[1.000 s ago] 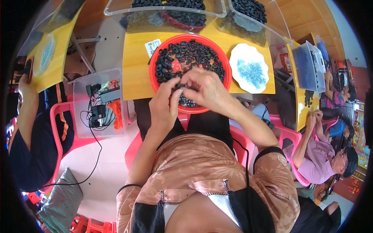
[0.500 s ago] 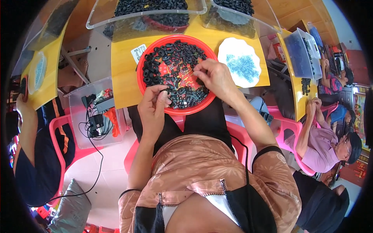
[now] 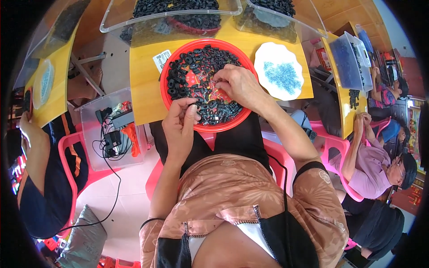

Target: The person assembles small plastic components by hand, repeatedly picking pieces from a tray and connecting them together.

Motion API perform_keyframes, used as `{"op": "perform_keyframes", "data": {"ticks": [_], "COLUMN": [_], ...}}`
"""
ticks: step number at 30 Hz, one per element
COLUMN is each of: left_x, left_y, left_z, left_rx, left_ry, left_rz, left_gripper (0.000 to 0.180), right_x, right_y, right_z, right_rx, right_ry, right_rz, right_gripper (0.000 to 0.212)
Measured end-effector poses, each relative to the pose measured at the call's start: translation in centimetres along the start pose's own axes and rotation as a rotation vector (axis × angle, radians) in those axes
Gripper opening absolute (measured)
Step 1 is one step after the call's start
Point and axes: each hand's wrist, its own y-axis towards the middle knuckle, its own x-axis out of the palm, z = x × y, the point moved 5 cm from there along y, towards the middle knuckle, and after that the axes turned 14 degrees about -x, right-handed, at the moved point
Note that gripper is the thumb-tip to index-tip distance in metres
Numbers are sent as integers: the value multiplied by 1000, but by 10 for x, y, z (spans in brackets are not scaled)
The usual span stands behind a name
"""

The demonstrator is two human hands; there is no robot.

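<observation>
On the table in front of me sits a round red tray, its floor strewn with small black plastic parts and tiny clear pieces. My left hand is at the tray's near left rim, thumb and forefinger pinching a small black part. Over the middle of the tray is my right hand, fingers curled down with the tips close together among the small pieces. What those fingertips hold, if anything, is too small to make out. Right of the tray, a scalloped white plate holds tiny bluish clear pieces.
Two clear bins of black parts stand behind the tray on the yellow table. A clear box with cables is at my left. Co-workers sit at yellow tables on both sides; a black cable hangs down my front.
My right hand has moved slightly left and inward over the tray. The left hand keeps its pinch near the rim. The whole view has shifted a little.
</observation>
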Motion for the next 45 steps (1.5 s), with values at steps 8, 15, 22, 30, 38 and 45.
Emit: {"op": "perform_keyframes", "data": {"ticks": [8,15,22,30,38,45], "left_x": [0,-1,-1,-2,-1,0], "left_y": [0,0,0,0,-1,-3], "left_z": [1,-1,0,4,3,4], "left_rx": [11,-9,-6,-14,4,60], "left_ry": [8,14,9,-169,-198,-80], "left_rz": [-5,-5,-4,-62,-93,-47], "left_gripper": [13,14,16,17,17,15], "right_x": [-16,-14,1,-14,-16,-20], "right_y": [-6,-10,-11,-12,-8,-12], "right_z": [6,-3,4,-30,-59,-64], "right_rx": [58,46,22,205,118,121], "right_ry": [10,-53,-81,578,605,579], "right_rz": [42,39,13,118,54,157], "right_gripper": [11,11,11,6,6,7]}}
